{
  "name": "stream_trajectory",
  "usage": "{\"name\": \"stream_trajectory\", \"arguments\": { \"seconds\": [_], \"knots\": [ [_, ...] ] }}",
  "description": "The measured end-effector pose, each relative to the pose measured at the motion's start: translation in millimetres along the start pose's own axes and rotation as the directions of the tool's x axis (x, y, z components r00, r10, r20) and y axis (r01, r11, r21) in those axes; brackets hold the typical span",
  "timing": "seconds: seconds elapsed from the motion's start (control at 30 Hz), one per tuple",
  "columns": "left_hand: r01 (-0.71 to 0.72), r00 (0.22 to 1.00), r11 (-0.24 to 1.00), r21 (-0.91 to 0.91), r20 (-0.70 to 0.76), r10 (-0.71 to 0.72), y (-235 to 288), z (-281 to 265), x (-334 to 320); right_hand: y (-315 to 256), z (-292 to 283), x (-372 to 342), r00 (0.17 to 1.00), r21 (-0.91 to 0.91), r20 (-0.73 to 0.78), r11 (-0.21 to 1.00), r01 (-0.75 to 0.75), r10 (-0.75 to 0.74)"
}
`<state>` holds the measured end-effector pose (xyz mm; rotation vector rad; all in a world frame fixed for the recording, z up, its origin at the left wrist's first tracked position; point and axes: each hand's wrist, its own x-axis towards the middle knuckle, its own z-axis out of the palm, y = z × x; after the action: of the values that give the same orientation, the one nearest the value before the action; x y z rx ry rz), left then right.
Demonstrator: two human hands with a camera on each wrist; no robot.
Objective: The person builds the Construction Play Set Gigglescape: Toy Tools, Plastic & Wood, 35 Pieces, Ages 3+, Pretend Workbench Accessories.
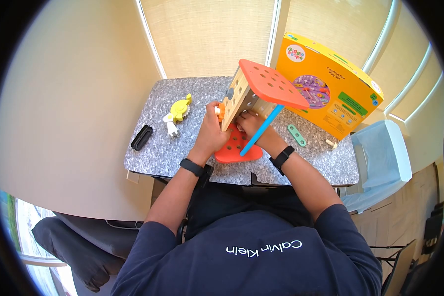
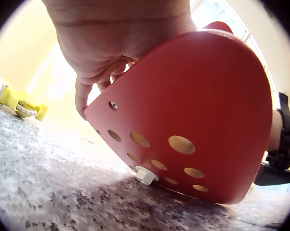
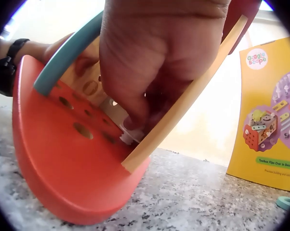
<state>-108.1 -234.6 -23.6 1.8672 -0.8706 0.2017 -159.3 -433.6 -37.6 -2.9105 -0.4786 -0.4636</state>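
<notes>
A toy toolbox stands tipped on one red end panel (image 1: 237, 156), its other red end panel (image 1: 274, 85) up high. Wooden sides (image 1: 237, 101) and a blue rod (image 1: 262, 130) join them. My left hand (image 1: 211, 132) grips the wooden side's lower edge, fingers beside an orange knob-like piece (image 1: 221, 111). Reaching inside the toolbox, my right hand (image 1: 252, 124) pinches a white nut (image 3: 129, 134) against the lower red panel; its fingertips are partly hidden. On that panel's outer face, a white bolt head (image 2: 146, 175) shows near the edge.
Left on the speckled table (image 1: 153, 158) lie a black case (image 1: 142, 137) and a yellow-and-white toy piece (image 1: 179, 111). A green strip with holes (image 1: 296, 135) and a cream bolt (image 1: 331, 144) lie right. Behind stands a yellow box (image 1: 325, 84); a blue-lined bin (image 1: 385, 158) is beside the table.
</notes>
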Motion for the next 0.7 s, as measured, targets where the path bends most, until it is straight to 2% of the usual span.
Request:
{"name": "stream_trajectory", "arguments": {
  "seconds": [0.23, 0.3, 0.33, 0.4, 0.53, 0.63, 0.7],
  "knots": [
    [0.077, 0.996, 0.997, -0.013, 0.04, -0.077, 3, -2, 1, -9, 15, 1, 0.987, -0.114, -0.146, 0.99, -0.081, 0.064],
    [0.04, 0.999, 0.999, -0.009, 0.025, -0.04, 3, -2, 1, -11, 14, 1, 0.963, 0.048, -0.259, 0.997, -0.065, 0.075],
    [0.042, 0.999, 0.999, -0.009, 0.023, -0.042, 3, -3, 1, -10, 10, 0, 0.963, 0.048, -0.258, 0.997, -0.064, 0.074],
    [0.05, 0.999, 0.995, -0.081, 0.019, -0.049, 3, -2, 0, -7, 0, -3, 0.997, 0.041, -0.076, 0.999, -0.005, 0.008],
    [0.021, 1.0, 1.0, -0.014, 0.014, -0.021, 1, -1, 0, 2, 13, -2, 0.994, 0.012, -0.108, 0.999, 0.034, -0.033],
    [0.027, 1.0, 1.0, 0.005, 0.01, -0.027, 2, -2, 0, 0, 19, 0, 1.0, -0.091, -0.028, 0.996, -0.001, -0.002],
    [0.047, 0.999, 0.997, -0.065, 0.01, -0.046, 2, -1, 1, -5, 20, -1, 0.988, -0.132, -0.143, 0.989, -0.068, 0.049]
  ]
}}
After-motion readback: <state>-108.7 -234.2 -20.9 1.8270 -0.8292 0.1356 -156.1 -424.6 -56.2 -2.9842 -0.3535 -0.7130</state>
